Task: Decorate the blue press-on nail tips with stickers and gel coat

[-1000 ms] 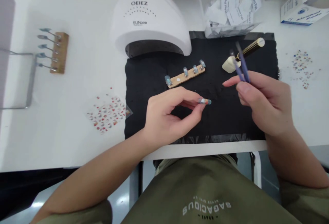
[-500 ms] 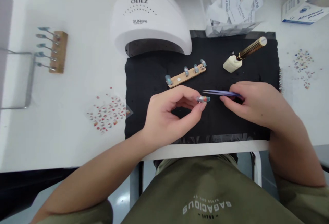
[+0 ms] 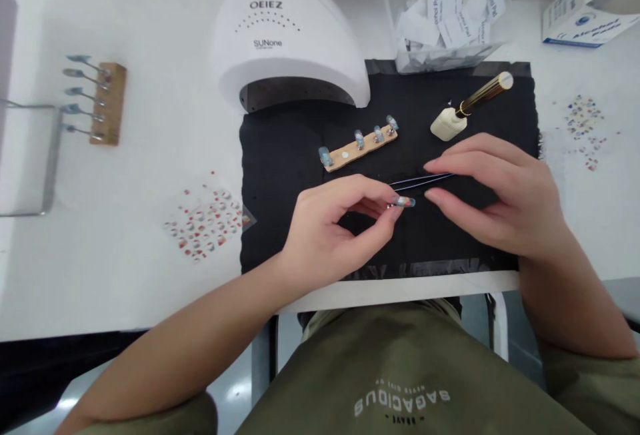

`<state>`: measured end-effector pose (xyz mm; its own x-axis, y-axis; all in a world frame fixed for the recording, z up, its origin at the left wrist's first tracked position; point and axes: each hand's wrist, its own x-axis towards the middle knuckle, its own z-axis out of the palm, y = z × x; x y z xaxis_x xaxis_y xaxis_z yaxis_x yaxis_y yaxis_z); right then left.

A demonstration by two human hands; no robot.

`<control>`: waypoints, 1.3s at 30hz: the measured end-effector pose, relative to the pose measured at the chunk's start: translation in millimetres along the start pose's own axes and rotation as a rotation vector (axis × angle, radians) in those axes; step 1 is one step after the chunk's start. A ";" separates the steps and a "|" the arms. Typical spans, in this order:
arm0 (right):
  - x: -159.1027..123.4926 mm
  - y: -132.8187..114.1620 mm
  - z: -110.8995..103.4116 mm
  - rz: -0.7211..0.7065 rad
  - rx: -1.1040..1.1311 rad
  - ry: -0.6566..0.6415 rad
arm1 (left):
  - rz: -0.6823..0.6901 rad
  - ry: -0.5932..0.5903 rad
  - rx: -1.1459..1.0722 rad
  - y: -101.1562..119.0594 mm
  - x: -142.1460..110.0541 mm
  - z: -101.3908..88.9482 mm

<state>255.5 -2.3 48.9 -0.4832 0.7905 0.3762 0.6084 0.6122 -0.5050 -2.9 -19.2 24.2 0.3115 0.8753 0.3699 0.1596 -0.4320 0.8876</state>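
Note:
My left hand (image 3: 340,228) pinches a decorated press-on nail (image 3: 404,201) between thumb and fingers. This nail is bluish with white and orange-red details, and a small bit of metal shows beneath it. To its right hovers my right hand (image 3: 500,195), thumb and index finger spread apart. A pair of thin tweezers (image 3: 420,182) lies on the black mat (image 3: 295,215), its tips near my left fingers and its other end behind my right fingers. Beyond my hands, a wooden strip (image 3: 355,151) carries several similar nails and one bare white dot.
A gold-capped cream polish bottle (image 3: 449,124) stands on the mat. Behind are a white nail lamp (image 3: 290,35), a clear bin (image 3: 445,60) of alcohol pads and their box (image 3: 585,22). Sticker sheets (image 3: 207,222) and a wooden nail stand (image 3: 109,102) lie left.
My right hand has let go of the tweezers, which now rest on the mat, and its fingers have spread. The nail in my left hand has shifted slightly right and nearer me.

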 end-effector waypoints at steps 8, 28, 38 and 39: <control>-0.3 -13.0 8.3 -0.231 0.218 -0.019 | 0.016 -0.025 0.078 3.2 2.9 -0.9; 2.2 -2.8 15.5 -0.080 0.133 0.460 | -0.027 -0.021 0.083 3.4 1.7 -0.3; 17.7 73.0 23.3 0.296 0.216 0.618 | -0.089 0.019 0.033 1.8 1.2 2.1; 18.6 72.3 22.5 0.285 0.199 0.619 | -0.087 0.020 0.033 1.4 0.9 2.2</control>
<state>276.3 56.3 1.9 0.1601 0.8190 0.5511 0.5028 0.4128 -0.7595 -0.3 -19.5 25.2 0.2762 0.9138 0.2977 0.2164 -0.3609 0.9071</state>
